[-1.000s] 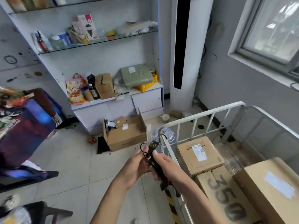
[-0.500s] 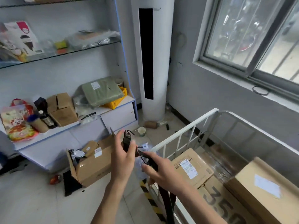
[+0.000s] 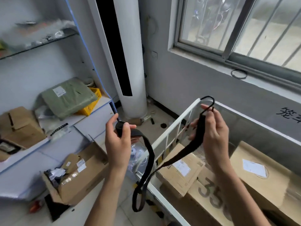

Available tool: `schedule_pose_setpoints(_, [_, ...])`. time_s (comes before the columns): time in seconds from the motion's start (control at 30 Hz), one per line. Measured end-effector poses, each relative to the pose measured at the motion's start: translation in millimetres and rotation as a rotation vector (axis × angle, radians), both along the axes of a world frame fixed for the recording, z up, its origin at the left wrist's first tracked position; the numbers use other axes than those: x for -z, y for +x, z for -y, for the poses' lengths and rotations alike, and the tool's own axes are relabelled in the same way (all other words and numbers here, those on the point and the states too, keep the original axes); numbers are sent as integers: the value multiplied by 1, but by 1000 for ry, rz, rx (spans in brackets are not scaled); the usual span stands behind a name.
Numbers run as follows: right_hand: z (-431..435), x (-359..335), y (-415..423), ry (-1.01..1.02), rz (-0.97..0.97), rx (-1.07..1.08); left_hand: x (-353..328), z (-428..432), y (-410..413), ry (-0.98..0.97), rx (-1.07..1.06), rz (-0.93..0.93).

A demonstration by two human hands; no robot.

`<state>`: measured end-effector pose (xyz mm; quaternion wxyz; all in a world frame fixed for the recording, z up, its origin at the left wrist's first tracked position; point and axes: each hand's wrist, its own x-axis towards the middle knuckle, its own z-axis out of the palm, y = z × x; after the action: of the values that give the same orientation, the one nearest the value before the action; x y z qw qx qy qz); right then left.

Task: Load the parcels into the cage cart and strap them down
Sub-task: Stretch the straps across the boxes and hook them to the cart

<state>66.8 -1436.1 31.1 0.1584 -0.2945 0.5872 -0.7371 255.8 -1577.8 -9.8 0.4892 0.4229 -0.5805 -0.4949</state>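
Strapping looks to be the step in hand: three cardboard parcels (image 3: 180,168) already lie close together inside the cage cart (image 3: 171,136), and none is tied down yet. One black strap (image 3: 150,154) is held up in front of the cart's white near rail, stretched between two hands and sagging in a slack loop below them, outside the cart. The left hand (image 3: 117,144) has its grip curled round the rolled, thicker end. The right hand (image 3: 211,137) pinches the other end between thumb and fingers, where a thin cord loop (image 3: 209,101) sticks up above the knuckles. Next, I judge, the strap must be shaken free of twists, carried across the tops of the boxes and made fast to the cart's bars on both sides; the cord loop looks like the part to hook on. Elsewhere I count one open carton (image 3: 78,173) on the floor and one green bagged package (image 3: 68,97) on the worktop of the shelf unit.
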Motion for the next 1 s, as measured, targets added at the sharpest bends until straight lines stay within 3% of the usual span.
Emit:
schedule_pose_setpoints(0.2, [11, 14, -94, 61, -77, -47, 13, 6, -45, -38, -12, 81])
schedule_pose_setpoints(0.47, [70, 216, -124, 663, 275, -223, 78, 4, -94, 89, 0, 181])
schedule_pose_setpoints(0.8, [128, 366, -120, 915, 754, -266, 166, -7, -130, 380, 31, 387])
schedule_pose_setpoints(1.0, [178, 391, -135, 916, 822, -231, 182, -7, -130, 450, 26, 440])
